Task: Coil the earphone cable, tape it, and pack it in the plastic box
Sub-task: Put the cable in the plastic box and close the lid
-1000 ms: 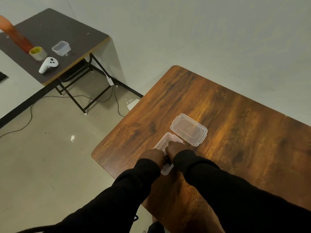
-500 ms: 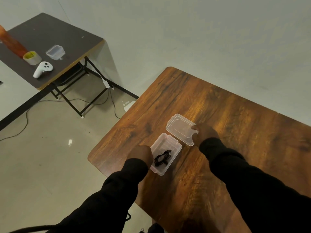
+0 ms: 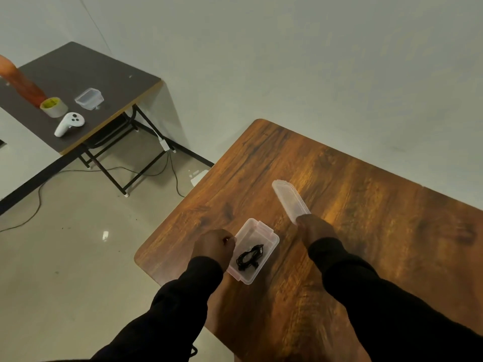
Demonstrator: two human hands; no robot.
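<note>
A clear plastic box [image 3: 269,235] lies open on the wooden table [image 3: 366,205], near its left corner. The coiled black earphone cable [image 3: 249,257] rests inside it. My left hand [image 3: 214,245] grips the box's left rim. My right hand [image 3: 315,227] holds the clear lid [image 3: 288,199], lifted off the table and tilted on edge, up and to the right of the box. Black sleeves cover both forearms.
A dark folding table [image 3: 104,74] stands at the far left. It carries a tape roll [image 3: 53,107], a white controller [image 3: 70,123], a second clear box [image 3: 89,98] and an orange object [image 3: 22,83]. Cables trail over the floor beneath it.
Both hands left the box's inside, with the cable lying in it. My right hand reached the lid, took hold of it and lifted it on edge. My left hand stays at the box rim.
</note>
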